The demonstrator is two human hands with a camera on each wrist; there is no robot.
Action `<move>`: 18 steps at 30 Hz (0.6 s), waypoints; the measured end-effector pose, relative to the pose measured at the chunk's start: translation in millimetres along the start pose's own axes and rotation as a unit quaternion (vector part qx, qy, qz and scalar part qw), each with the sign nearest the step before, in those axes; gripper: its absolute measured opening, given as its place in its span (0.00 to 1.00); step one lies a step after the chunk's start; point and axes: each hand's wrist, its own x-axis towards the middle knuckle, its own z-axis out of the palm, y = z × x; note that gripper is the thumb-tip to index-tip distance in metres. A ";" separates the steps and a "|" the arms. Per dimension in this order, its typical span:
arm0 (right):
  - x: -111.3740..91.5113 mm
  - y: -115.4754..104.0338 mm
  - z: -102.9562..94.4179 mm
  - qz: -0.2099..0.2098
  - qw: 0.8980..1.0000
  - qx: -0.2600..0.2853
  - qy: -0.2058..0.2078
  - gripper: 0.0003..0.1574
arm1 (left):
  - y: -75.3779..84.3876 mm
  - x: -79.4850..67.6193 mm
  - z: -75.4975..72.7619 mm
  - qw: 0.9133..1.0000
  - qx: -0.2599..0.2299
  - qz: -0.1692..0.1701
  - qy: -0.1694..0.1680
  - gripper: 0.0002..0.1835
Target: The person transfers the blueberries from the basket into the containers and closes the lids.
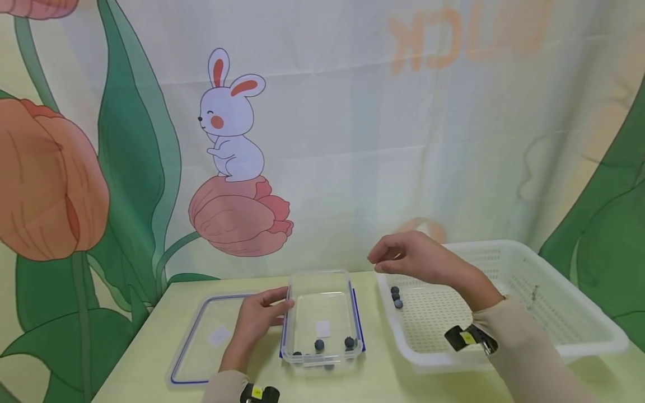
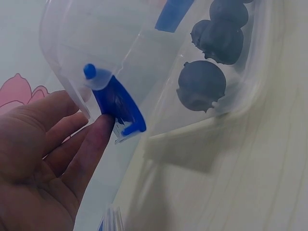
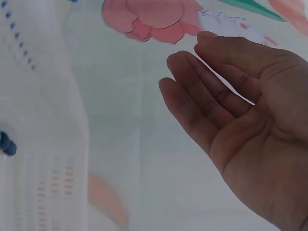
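A clear plastic container [image 1: 327, 302] with blue side latches stands in the middle of the table. Several blueberries [image 1: 319, 345] lie in its near end. My left hand [image 1: 254, 322] grips the container's left side at the rim. In the left wrist view, a fingertip touches the blue latch [image 2: 120, 106], and the blueberries [image 2: 202, 86] show through the clear wall. My right hand [image 1: 410, 260] is raised over the far left corner of a white basket [image 1: 418, 361], its fingers loosely bent and nothing between them. Three blueberries [image 1: 396, 297] rest along the basket's left wall.
A clear lid [image 1: 196, 341] with a blue seal lies flat to the left, partly behind my left hand. Behind the table hangs a curtain [image 1: 322, 140] printed with a rabbit and tulips. The basket fills the table's right side.
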 end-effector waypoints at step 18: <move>-5.4 64.3 17.4 0.090 0.994 0.037 -0.048 0.12 | -10.7 -10.3 -7.0 1.000 -0.002 0.028 -0.012 0.23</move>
